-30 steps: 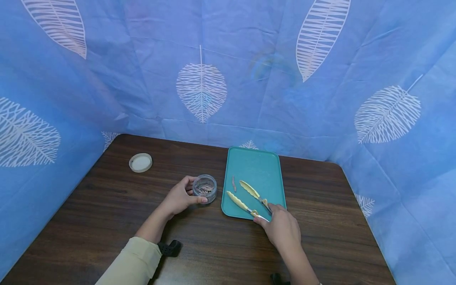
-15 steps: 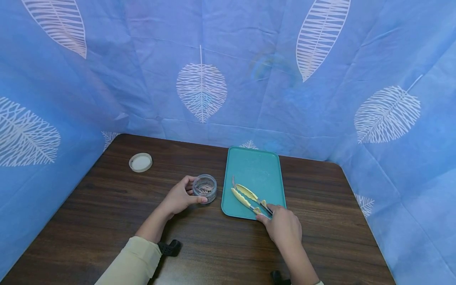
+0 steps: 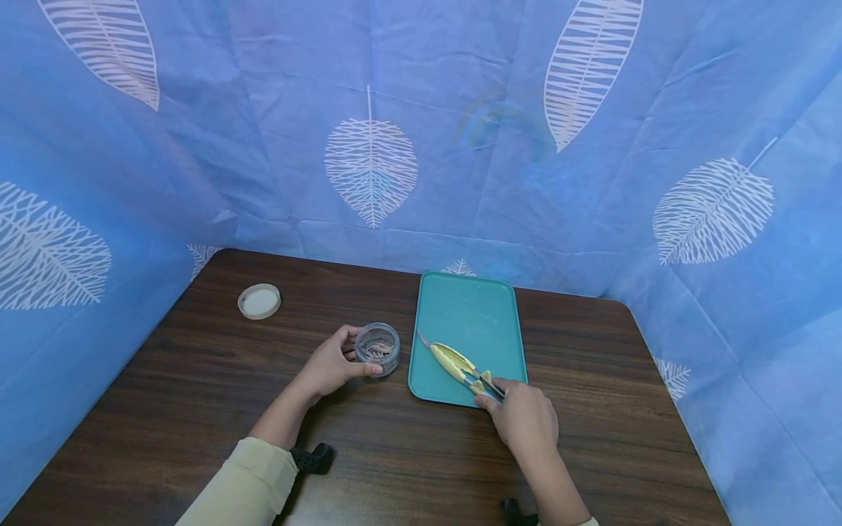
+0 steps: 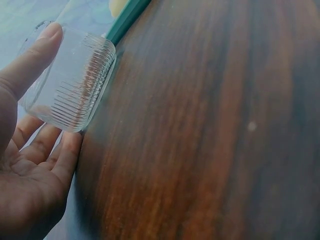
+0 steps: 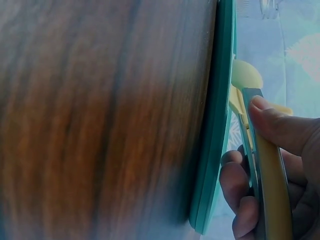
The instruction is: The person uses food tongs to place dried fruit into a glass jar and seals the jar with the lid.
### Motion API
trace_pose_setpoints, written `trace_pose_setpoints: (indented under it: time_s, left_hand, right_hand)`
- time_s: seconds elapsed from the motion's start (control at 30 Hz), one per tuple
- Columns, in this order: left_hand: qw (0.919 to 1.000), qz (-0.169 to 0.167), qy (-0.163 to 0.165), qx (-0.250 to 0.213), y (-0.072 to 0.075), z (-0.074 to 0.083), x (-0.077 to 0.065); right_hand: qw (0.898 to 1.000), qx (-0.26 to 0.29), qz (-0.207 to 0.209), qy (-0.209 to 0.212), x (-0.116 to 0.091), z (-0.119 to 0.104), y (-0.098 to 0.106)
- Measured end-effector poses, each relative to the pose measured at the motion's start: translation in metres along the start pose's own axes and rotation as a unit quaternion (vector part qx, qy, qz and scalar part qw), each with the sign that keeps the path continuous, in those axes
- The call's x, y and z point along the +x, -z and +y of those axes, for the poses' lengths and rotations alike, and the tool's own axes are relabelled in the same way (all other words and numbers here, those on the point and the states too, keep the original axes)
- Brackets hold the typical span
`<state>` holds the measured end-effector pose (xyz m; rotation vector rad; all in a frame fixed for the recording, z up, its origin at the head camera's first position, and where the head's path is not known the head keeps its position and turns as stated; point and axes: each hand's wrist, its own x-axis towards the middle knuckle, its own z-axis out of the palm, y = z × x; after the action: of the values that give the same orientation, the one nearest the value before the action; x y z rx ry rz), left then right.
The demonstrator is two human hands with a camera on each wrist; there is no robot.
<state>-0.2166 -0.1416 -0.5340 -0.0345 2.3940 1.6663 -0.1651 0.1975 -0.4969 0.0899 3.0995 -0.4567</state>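
A thin, pinkish strip is jutting from the tips of my tongs above the teal tray, near its nine o'clock edge and pointing between ten and eleven; whether it is touching the tray, I cannot tell. It is looking very light and possibly brittle, so I am judging that a gentle pinch nearer its middle would be steadier than this hold at one end, where it could be swivelling or slipping out. The tongs are reaching toward ten o'clock from my right hand, their yellow tips meeting. My thumb is pressing one arm and my curled fingers are backing the other, gripping the pair almost together. At nine o'clock from the tray, my left hand is holding a clear, uncapped jar, thumb at its six o'clock, fingers curling around its nine-to-ten side. Similar pieces are resting inside. Farther off, at ten o'clock from the jar, a round lid is lying on the dark wooden table.
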Motion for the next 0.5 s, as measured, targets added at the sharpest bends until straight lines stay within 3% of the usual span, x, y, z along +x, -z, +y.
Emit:
trace_pose_setpoints:
  time_s: [0.5]
  left_hand:
    - [1.0, 0.0, -0.004, 0.001, -0.0002, -0.0013, 0.0002]
  right_hand:
    - [1.0, 0.011, 0.018, -0.005, -0.0015, 0.0016, 0.0096]
